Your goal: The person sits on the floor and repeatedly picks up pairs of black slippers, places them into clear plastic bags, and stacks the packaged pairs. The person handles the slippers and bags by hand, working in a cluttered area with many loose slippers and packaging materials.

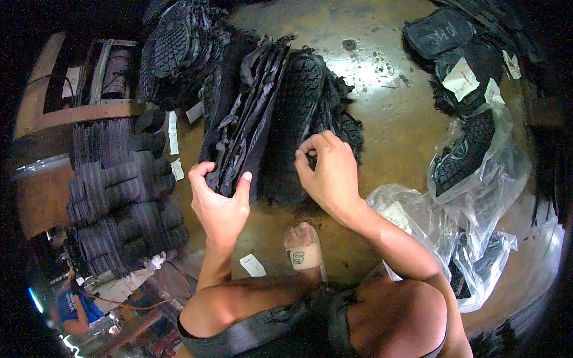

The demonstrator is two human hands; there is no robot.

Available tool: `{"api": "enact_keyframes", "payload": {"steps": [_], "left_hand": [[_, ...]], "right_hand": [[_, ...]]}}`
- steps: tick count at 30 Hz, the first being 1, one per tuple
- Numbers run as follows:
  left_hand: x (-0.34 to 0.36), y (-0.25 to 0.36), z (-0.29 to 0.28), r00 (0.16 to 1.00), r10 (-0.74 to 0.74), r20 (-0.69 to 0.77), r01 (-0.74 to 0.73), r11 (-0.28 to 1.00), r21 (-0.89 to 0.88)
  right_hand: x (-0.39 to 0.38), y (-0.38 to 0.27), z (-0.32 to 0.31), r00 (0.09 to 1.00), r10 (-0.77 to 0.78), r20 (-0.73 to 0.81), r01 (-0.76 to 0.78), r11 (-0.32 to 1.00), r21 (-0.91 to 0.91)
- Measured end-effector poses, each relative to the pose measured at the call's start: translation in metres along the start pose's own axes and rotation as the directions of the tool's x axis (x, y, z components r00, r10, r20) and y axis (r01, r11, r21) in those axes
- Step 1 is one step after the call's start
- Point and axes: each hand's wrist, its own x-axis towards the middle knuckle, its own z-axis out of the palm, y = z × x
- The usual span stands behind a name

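Note:
My left hand is closed round the near end of a bundle of black shoe soles, thumb on one side and fingers on the other. The soles stand on edge, pressed together, with ragged trimmings along their rims. Just right of them leans a pile of black treaded soles. Over the near right edge of that pile is my right hand, its fingers curled and the thumb close to the index finger. Whatever may be between those fingertips is hidden against the black rubber.
More treaded soles lie at the far left. Tall stacks of dark soles stand on the left. At right are soles with paper slips and clear plastic bags. My sandalled foot rests near a paper slip.

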Motion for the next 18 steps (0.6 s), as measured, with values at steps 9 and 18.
{"api": "enact_keyframes", "payload": {"steps": [9, 18], "left_hand": [[-0.007, 0.026, -0.008, 0.958, 0.244, 0.148, -0.275, 0.929, 0.248], [0.012, 0.026, 0.003, 0.973, 0.219, 0.071, -0.230, 0.925, 0.303]], "right_hand": [[0.016, -0.036, 0.029, 0.988, 0.139, 0.069, -0.154, 0.846, 0.510], [0.022, -0.014, 0.014, 0.995, -0.062, 0.074, 0.024, 0.904, 0.427]]}}
